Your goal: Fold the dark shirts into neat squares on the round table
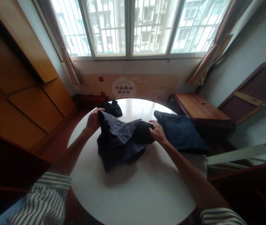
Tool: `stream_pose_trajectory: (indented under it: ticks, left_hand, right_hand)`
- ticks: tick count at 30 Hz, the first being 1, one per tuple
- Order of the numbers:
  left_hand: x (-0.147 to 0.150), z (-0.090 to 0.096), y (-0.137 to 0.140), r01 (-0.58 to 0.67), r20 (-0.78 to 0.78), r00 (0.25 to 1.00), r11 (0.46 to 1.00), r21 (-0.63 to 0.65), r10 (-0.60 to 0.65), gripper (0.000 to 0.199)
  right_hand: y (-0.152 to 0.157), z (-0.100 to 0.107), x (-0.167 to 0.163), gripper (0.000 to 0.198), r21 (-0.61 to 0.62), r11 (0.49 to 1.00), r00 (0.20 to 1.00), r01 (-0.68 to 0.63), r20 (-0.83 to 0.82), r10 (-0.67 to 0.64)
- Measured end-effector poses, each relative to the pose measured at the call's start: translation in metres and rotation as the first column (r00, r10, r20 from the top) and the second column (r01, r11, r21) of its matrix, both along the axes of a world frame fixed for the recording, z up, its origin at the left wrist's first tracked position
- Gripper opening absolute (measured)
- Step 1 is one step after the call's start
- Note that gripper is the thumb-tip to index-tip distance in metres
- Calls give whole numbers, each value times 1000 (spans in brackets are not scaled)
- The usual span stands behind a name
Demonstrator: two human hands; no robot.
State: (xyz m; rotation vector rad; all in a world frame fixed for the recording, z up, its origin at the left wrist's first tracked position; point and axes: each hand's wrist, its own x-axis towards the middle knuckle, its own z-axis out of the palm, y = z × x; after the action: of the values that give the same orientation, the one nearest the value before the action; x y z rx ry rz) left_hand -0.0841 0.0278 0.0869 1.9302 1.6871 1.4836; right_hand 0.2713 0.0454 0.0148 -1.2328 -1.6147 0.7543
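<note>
A crumpled dark grey-blue garment [121, 140] with black parts is stretched between my two hands above the white round table [133, 193]. I cannot make out what kind of garment it is. My left hand [94, 119] grips its upper left end, fingers closed round the cloth. At the other end, my right hand [157, 132] pinches a black part of it. The lower folds hang down close to the tabletop. Just beyond my left hand lies a small bunched black cloth [111, 107]. A folded navy cloth item [182, 132], perhaps trousers, lies to the right of my right hand.
A wooden desk [201, 106] stands behind the table on the right. Barred windows [129, 28] and a printed banner [147, 87] line the far wall. Wooden cabinets [34, 106] are on the left. A pale rail [243, 152] sits close to the table's right edge.
</note>
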Motion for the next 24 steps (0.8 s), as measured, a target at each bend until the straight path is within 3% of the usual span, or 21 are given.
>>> stream_pose_trajectory:
  ticks: [2, 5, 7, 9, 12, 14, 16, 18, 19, 21, 24]
  left_hand:
    - [4, -1, -7, 61, -121, 991, 998, -10, -62, 22]
    - [10, -9, -27, 239, -226, 938, 963, -126, -262, 33]
    - [15, -20, -41, 334, -294, 877, 923, -191, -379, 39]
    - [20, -33, -52, 357, -398, 816, 908, -221, -418, 44]
    - [24, -48, -59, 338, -432, 796, 903, -264, -424, 36]
    - [23, -48, -57, 366, -262, 856, 881, -299, -445, 32]
    - [19, -41, -50, 394, 60, 917, 874, -285, -394, 37]
    - [11, -27, -37, 387, 363, 887, 888, -247, -285, 45]
    - [6, -19, -29, 360, 450, 863, 903, -232, -228, 47]
    - [-5, -3, -13, 222, 452, 886, 951, -213, -106, 48]
    - [-14, 12, 3, -121, 144, 981, 990, -69, 130, 34]
  right_hand:
    - [-1, -1, 0, 39, 128, 992, 979, 7, 201, -33]
    - [-4, -4, -1, 46, 194, 970, 942, -149, 326, 80]
    - [-5, -6, -3, 57, 150, 966, 926, -208, 347, 146]
    - [-6, -9, -4, 61, 75, 968, 921, -241, 333, 203]
    - [-6, -8, -3, 42, -65, 945, 921, -319, 215, 326]
    - [-6, -4, 0, 33, -189, 888, 902, -420, 26, 432]
    - [-7, 4, 3, 38, -278, 805, 851, -524, -221, 477]
    - [-6, 10, 6, 46, -299, 770, 805, -564, -409, 430]
    - [-5, 12, 8, 47, -289, 789, 802, -542, -457, 384]
    - [-1, 12, 9, 48, -238, 875, 849, -421, -443, 288]
    - [6, 5, 7, 50, -69, 984, 970, -163, -192, 147]
